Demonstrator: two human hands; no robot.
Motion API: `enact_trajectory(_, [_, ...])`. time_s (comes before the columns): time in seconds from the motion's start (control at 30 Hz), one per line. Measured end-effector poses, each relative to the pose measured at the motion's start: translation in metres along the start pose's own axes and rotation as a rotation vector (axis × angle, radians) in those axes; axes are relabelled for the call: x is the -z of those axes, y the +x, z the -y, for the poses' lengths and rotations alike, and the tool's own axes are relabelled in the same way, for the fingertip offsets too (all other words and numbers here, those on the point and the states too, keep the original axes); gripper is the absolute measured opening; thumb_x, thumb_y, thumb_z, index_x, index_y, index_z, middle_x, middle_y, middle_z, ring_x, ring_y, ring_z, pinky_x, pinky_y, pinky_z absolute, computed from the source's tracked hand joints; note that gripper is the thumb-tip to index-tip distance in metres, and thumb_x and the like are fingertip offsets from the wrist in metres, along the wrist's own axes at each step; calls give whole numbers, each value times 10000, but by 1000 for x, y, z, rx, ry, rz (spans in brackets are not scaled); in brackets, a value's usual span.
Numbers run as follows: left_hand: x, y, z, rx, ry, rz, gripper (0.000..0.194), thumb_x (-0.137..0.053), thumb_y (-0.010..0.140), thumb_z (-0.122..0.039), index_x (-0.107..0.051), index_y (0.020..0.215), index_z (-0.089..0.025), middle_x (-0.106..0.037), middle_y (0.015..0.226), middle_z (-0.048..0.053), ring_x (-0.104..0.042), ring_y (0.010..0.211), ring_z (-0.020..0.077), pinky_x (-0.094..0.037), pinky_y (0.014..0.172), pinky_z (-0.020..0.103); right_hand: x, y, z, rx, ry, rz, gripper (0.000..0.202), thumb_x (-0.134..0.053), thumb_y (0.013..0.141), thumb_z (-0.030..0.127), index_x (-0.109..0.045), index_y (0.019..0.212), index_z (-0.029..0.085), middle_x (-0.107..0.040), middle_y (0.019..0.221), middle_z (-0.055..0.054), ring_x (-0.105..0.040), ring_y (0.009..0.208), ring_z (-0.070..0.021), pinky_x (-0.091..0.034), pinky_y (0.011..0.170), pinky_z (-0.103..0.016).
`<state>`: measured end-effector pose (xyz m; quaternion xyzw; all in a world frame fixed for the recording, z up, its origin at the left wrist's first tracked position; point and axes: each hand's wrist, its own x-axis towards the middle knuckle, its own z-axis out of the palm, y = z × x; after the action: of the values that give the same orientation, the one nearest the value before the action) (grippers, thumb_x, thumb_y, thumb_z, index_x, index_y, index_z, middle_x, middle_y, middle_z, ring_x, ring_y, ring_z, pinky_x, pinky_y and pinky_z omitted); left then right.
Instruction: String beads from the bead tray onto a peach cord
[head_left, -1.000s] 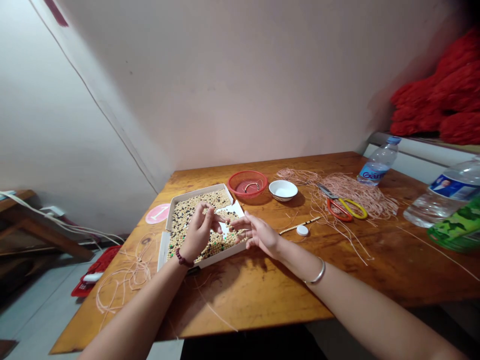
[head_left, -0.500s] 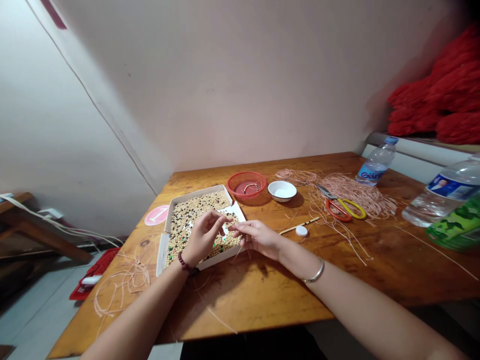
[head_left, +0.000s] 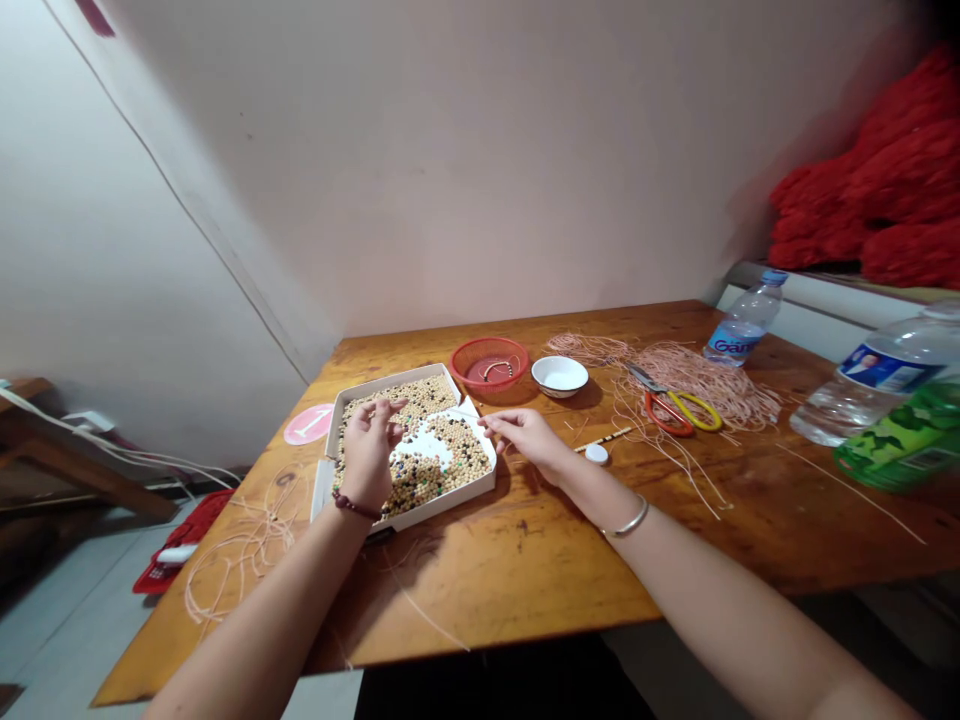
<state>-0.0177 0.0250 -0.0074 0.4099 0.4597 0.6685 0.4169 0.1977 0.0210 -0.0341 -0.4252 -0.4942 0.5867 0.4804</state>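
My right hand (head_left: pixel 525 438) is pinched on a thin pale cord (head_left: pixel 466 413), just past the right corner of a shallow white box (head_left: pixel 450 498). From its fingertips the cord runs left over the box. My left hand (head_left: pixel 369 450) hovers above the box's left half, thumb and fingertips together; what they hold is too small to make out. Small round beads (head_left: pixel 457 445), mostly tan with black and a few green ones, fill much of the box. A bare white patch of its bottom shows in the middle.
Behind the box stand a red plastic basket (head_left: pixel 489 366) with a beaded strand inside and a white bowl (head_left: pixel 559 377). Scissors (head_left: pixel 671 405) lie by a heap of pink cords (head_left: pixel 694 375). A white cap (head_left: pixel 596 455) lies near a beaded strand (head_left: pixel 611 438). Bottles (head_left: pixel 742 325) stand at right.
My hands, close together before, have moved apart. The left one has drawn back leftward and up over the box, leaving a length of cord visible between them.
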Motion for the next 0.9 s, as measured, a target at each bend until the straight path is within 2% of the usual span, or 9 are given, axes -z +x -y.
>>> enact_trajectory(0.13, [1, 7, -3, 89, -100, -170, 136, -609, 817, -276, -537, 828, -161, -654, 1002, 39, -394, 430, -13, -365, 417, 86, 10, 9, -1, 55, -63, -101, 217, -612, 765, 308, -714, 853, 137, -680, 775, -46, -536, 498, -61, -437, 516, -196])
enact_trajectory(0.23, [1, 9, -6, 78, -144, -251, 83, -541, 861, -215, -525, 804, -157, -653, 999, 29, -354, 401, -22, -314, 377, 70, 16, 17, -10, 141, -194, -193, 192, -565, 780, 260, -698, 837, 134, -683, 775, -57, -570, 541, -96, -470, 546, -226])
enact_trajectory(0.4, [4, 10, -7, 72, -203, -292, 83, -552, 846, -169, -526, 767, -162, -654, 1022, 11, -322, 392, -22, -317, 374, 68, 23, 20, -20, 165, -558, -294, 242, -472, 806, 175, -695, 901, 189, -700, 799, -45, -636, 644, -155, -495, 636, -284])
enact_trajectory(0.5, [5, 12, -7, 70, -230, -286, 71, -567, 837, -170, -540, 771, -170, -649, 1016, 0, -320, 400, -17, -318, 376, 70, 18, 9, -15, 219, -747, -358, 322, -444, 771, 84, -687, 955, 190, -700, 924, -75, -641, 870, -212, -480, 804, -355])
enact_trajectory(0.6, [3, 10, -10, 136, -288, -138, 69, -614, 807, -186, -552, 778, -175, -641, 980, -9, -316, 412, -12, -316, 381, 73, 0, -8, -6, 491, -852, -380, 435, -474, 744, 65, -614, 1141, 175, -609, 1176, -112, -526, 1116, -253, -352, 1000, -429])
enact_trajectory(0.67, [0, 4, -11, 254, -294, 99, 118, -674, 762, -215, -565, 787, -177, -633, 955, -10, -319, 424, -8, -335, 400, 86, -15, -21, -1, 606, -725, -232, 423, -506, 776, 123, -573, 1190, 178, -577, 1221, -104, -499, 1152, -226, -348, 1019, -380])
enact_trajectory(0.73, [-3, -4, -12, 312, -202, 330, 188, -726, 723, -262, -578, 800, -177, -623, 916, 2, -402, 488, 16, -376, 444, 112, -28, -32, 0, 609, -520, -41, 358, -462, 871, 231, -538, 1219, 200, -587, 1205, -82, -534, 1106, -187, -403, 960, -328])
enact_trajectory(0.8, [-5, -11, -10, 294, -67, 461, 224, -736, 720, -319, -577, 765, -167, -605, 838, 8, -464, 564, 47, -406, 498, 136, -35, -39, -1, 539, -342, 75, 337, -380, 934, 326, -544, 1200, 198, -646, 1045, -66, -597, 962, -161, -451, 851, -290])
enact_trajectory(0.9, [-5, -15, -7, 224, 119, 562, 245, -701, 752, -381, -590, 756, -162, -576, 775, 7, -471, 604, 67, -405, 534, 157, -37, -42, -6, 416, -261, 72, 421, -305, 956, 429, -622, 1061, 172, -586, 676, -7, -578, 660, -128, -447, 666, -247])
